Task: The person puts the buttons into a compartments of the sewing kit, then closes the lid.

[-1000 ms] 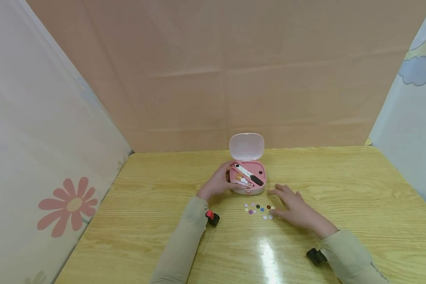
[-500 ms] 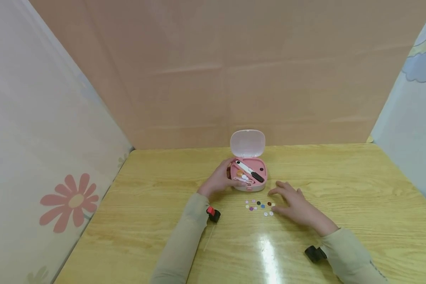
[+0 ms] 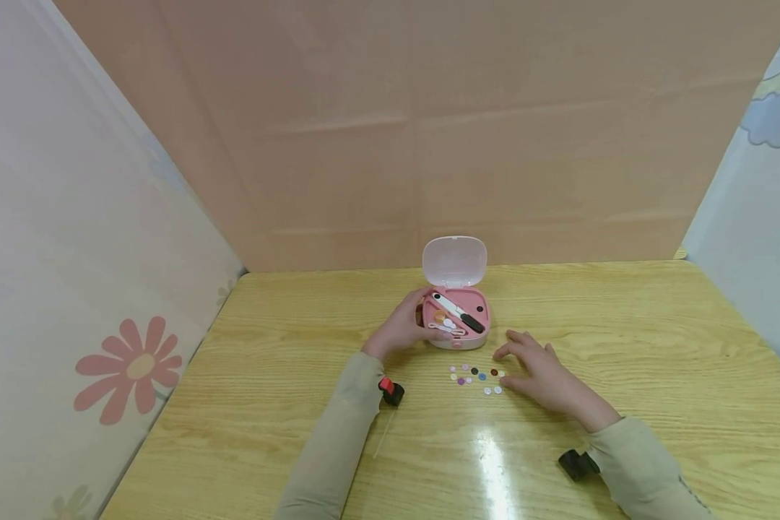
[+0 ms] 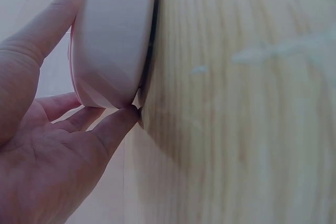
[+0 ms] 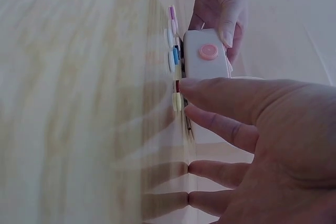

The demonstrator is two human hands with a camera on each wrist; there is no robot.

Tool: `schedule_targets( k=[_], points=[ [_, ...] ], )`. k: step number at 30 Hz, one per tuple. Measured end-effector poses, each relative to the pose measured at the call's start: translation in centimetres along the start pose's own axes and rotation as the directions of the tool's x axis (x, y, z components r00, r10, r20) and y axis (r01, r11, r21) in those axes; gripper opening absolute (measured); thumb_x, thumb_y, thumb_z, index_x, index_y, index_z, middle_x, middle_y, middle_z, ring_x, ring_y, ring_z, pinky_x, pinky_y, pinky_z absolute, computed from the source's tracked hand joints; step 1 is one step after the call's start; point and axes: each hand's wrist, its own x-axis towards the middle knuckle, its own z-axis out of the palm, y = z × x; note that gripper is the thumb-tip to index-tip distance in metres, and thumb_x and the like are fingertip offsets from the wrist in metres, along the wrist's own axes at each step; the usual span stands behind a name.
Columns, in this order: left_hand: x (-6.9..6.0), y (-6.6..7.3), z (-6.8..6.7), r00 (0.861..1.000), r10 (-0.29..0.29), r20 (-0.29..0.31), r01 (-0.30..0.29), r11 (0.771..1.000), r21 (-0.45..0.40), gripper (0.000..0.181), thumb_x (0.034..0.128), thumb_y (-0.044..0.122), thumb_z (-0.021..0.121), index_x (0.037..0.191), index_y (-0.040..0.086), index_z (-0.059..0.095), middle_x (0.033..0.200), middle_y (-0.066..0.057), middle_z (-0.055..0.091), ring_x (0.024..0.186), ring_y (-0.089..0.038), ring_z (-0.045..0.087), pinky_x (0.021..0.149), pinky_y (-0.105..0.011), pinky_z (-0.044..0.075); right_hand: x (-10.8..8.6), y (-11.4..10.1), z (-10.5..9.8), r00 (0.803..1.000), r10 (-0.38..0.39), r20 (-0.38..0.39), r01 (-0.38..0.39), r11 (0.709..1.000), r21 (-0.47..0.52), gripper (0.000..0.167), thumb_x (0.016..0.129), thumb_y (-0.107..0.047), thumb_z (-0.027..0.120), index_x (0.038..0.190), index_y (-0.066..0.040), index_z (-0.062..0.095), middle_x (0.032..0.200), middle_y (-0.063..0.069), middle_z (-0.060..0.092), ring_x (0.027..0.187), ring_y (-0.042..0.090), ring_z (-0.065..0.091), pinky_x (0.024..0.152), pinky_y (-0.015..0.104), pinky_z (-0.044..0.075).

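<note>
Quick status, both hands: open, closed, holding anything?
Left hand: holding the pink box by its side.
Right hand: open, fingers spread beside the buttons.

The box [image 3: 469, 297] is pink and white, the buttons [image 3: 482, 376] multicoloured, the table [image 3: 299, 325] yellow wood-grained.

Yellowish wood-grain table [image 3: 286, 325] across the lower half of the frame, open pink-and-white box [image 3: 473, 344] standing just right of centre, small round buttons [image 3: 482, 376] in mixed colours lying loose just below it
</note>
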Motion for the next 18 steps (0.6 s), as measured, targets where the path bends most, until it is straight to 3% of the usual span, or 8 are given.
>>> schedule_targets(
  k=[18],
  points=[
    [-0.2,0.66,0.0,1.0,-0.007,-0.009,0.008,0.999,0.033,0.092,0.072,0.022,0.085,0.148,0.019,0.033,0.136,0.002,0.042,0.116,-0.013,0.051,0.092,-0.023,0.045,0.17,0.04,0.09,1.0,-0.007,-0.019,0.007,1.0,-0.018,0.016,0.082,-0.009,0.074,0.09,-0.016,0.062,0.138,0.036,0.035,0.128,0.061,0.02,0.092,0.08,0.005]
  ],
)
